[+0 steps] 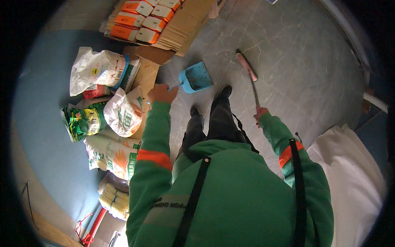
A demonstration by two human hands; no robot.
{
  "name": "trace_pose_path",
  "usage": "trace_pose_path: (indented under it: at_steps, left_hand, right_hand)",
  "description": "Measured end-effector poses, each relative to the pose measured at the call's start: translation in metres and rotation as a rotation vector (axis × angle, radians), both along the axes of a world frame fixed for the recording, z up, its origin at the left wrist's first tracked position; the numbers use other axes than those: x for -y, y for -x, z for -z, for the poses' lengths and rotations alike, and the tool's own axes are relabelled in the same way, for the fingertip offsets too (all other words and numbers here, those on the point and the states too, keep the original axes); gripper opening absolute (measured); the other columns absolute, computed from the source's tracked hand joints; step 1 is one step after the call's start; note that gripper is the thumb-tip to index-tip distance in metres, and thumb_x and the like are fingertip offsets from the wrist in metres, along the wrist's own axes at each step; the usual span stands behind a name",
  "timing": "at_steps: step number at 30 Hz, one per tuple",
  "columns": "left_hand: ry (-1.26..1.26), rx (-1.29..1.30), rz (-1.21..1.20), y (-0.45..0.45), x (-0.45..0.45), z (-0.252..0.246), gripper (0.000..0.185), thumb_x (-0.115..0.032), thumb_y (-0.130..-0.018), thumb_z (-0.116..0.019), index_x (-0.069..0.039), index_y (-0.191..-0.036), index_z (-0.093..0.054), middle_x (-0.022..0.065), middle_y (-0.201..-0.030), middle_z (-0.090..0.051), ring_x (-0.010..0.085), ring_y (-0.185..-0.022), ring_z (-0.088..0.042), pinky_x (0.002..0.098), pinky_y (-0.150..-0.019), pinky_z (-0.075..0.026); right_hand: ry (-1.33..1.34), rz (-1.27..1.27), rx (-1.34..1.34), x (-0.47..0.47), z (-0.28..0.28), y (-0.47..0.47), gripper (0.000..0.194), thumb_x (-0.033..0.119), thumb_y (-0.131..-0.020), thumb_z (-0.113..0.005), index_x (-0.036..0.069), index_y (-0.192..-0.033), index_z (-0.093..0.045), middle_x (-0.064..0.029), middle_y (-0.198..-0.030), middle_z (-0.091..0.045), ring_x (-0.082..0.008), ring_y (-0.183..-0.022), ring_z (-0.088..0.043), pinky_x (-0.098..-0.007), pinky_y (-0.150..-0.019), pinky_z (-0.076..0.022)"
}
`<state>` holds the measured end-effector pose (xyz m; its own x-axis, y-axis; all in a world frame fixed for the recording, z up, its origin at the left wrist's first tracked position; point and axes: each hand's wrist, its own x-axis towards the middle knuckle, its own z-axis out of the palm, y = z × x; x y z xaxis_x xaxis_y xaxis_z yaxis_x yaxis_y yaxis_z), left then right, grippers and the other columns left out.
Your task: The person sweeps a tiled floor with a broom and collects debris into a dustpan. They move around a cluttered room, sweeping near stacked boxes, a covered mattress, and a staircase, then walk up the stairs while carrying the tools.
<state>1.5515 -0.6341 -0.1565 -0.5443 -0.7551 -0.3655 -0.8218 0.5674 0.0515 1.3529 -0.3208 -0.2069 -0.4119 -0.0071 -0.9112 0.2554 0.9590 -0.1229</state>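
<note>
My left hand (162,93) is closed around the handle of a blue plastic dustpan (197,77), whose pan lies to the hand's upper right with dark bits of debris in it. My right hand (261,115) grips the dark stick of a broom. The broom's pink head (246,65) with dark bristles is on the grey marbled floor (284,77), ahead of the right hand and to the right of the dustpan, apart from it. Both of my shoes are between the two tools, nearer to me.
An open cardboard box (185,27) of orange and white packs stands at the upper left. Along the left wall are a white plastic sack (95,69), a green bag (89,119) and flour sacks (123,114). White cloth (342,173) covers something at the lower right.
</note>
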Motion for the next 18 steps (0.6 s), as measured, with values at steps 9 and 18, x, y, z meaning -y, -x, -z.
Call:
trace_pose_path:
  at_steps: [9, 18]
  left_hand:
    - [-0.141, 0.245, -0.003, -0.018, 0.041, 0.017, 0.052, -0.053, -0.066, -0.036, -0.008, -0.080, -0.060, 0.0115, -0.082, -0.056, 0.0269, -0.079, -0.053, 0.0371, -0.067, -0.040]
    - [-0.271, 0.126, -0.077, -0.101, 0.026, 0.031, 0.049, -0.052, -0.068, -0.042, -0.006, -0.068, -0.060, 0.0129, -0.064, -0.056, 0.0311, -0.061, -0.053, 0.0393, -0.060, -0.041]
  right_hand:
    - [0.253, 0.276, 0.711, 0.074, 0.007, 0.003, 0.025, 0.026, -0.074, -0.051, 0.005, -0.062, -0.044, -0.0023, -0.046, -0.039, -0.0152, -0.036, -0.036, -0.0299, -0.034, -0.0315]
    - [0.456, 1.041, 0.801, -0.114, -0.045, 0.132, 0.007, 0.011, -0.069, -0.055, 0.006, -0.068, -0.050, -0.0001, -0.044, -0.036, -0.0058, -0.031, -0.028, -0.0197, -0.027, -0.0212]
